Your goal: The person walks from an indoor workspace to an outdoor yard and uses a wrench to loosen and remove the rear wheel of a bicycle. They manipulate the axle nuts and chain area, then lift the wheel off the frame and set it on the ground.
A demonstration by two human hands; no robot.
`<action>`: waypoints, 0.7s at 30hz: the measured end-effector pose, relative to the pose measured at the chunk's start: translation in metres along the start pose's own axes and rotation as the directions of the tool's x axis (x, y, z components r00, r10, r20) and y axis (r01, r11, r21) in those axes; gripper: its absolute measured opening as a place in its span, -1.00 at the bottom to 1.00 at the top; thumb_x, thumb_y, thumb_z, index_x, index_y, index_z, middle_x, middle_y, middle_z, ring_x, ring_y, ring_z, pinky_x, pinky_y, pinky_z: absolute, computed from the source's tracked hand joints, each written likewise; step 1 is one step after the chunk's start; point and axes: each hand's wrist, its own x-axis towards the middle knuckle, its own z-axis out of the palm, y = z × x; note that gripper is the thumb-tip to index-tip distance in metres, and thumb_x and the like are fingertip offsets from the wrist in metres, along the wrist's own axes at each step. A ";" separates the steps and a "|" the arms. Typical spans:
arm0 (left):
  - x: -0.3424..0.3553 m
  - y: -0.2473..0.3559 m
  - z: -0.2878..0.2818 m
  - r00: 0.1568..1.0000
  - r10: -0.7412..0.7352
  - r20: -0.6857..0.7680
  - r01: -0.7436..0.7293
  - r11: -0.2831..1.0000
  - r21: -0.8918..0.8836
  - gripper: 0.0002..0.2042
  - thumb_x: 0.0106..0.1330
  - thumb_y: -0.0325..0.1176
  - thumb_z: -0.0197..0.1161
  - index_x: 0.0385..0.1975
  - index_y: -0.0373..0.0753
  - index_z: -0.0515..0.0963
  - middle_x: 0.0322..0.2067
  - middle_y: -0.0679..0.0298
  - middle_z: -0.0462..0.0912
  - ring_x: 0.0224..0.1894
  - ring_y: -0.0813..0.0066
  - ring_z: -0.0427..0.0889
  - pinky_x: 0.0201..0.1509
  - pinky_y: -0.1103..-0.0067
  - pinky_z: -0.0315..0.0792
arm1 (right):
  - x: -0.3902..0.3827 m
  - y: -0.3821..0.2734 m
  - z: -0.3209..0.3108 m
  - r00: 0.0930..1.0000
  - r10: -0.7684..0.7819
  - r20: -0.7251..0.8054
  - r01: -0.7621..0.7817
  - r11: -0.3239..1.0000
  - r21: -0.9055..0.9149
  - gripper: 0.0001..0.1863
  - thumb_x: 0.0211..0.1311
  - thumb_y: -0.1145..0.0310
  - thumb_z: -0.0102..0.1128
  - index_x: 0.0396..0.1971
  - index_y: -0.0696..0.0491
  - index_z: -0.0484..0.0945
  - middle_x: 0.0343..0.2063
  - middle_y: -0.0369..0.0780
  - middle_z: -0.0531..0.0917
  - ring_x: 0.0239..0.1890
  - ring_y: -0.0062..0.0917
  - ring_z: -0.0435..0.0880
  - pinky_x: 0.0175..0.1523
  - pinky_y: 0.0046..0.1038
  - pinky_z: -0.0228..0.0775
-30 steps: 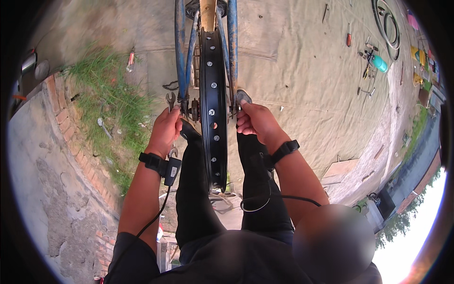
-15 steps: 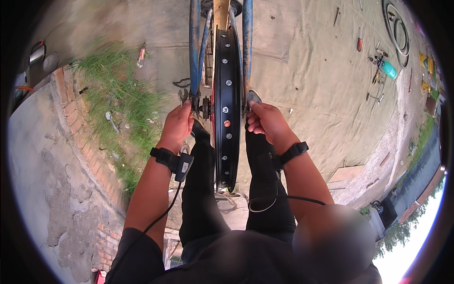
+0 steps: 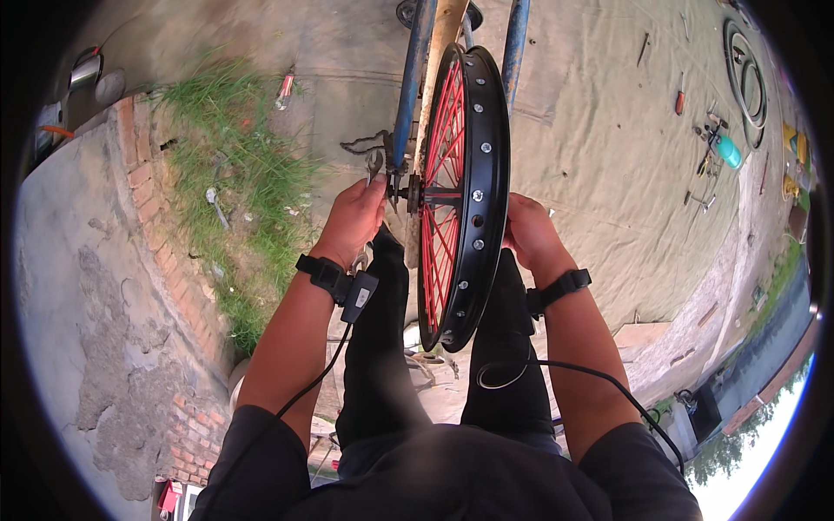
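A black bicycle rim [image 3: 486, 174] with red spokes [image 3: 441, 113] stands between blue frame tubes [image 3: 408, 87], its hub [image 3: 415, 193] beside the left tube's end. My left hand [image 3: 352, 217] is closed on a silver open-ended wrench [image 3: 374, 163], held at the left axle end; the wrench's upper jaw shows above my thumb. My right hand [image 3: 532, 230] is curled at the rim's right side, its fingertips and whatever they grip hidden behind the wheel. A dark chain [image 3: 356, 143] lies on the ground just left of the frame.
Grass and scattered tools, including a wrench [image 3: 217, 208], border a brick edge [image 3: 143, 174] on the left. At the right, a tarp [image 3: 608, 174] carries a screwdriver [image 3: 679, 102], small tools, a turquoise canister [image 3: 728, 153] and a coiled tube [image 3: 743, 78].
The wheel, frame and both hands appear further right in the picture, along with the background. The wheel now shows its red spokes from the side, and my right fingers have become hidden behind it.
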 end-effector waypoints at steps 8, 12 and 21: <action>-0.007 0.002 -0.001 0.999 0.031 0.025 -0.033 0.997 0.068 -0.66 0.55 -0.02 0.10 -0.35 -0.16 0.45 -0.57 0.43 0.45 -0.64 0.71 0.31 -0.62 0.67 0.18 | -0.007 -0.009 0.004 0.999 0.008 -0.046 -0.012 0.996 -0.090 -0.68 0.49 0.14 0.09 -0.31 0.09 0.61 -0.55 -0.38 0.62 -0.63 -0.71 0.51 -0.56 -0.65 0.24; -0.003 0.005 -0.003 0.999 -0.027 0.037 0.027 0.999 -0.019 -0.67 0.54 -0.03 0.11 -0.35 -0.16 0.45 -0.56 0.43 0.45 -0.63 0.71 0.32 -0.61 0.67 0.19 | -0.010 -0.011 0.006 0.998 0.017 -0.054 -0.021 0.997 -0.075 -0.74 0.49 0.23 0.08 -0.24 0.09 0.64 -0.49 -0.40 0.66 -0.59 -0.76 0.50 -0.52 -0.65 0.23; -0.007 0.001 -0.004 1.000 0.023 0.020 -0.024 1.000 0.012 -0.71 0.54 -0.07 0.11 -0.30 -0.16 0.45 -0.56 0.42 0.45 -0.64 0.72 0.31 -0.61 0.68 0.21 | 0.001 -0.002 -0.004 0.999 0.017 -0.043 -0.019 0.998 -0.052 -0.83 0.32 0.44 0.15 -0.17 0.15 0.64 -0.38 -0.33 0.69 -0.39 -0.64 0.65 -0.23 -0.57 0.52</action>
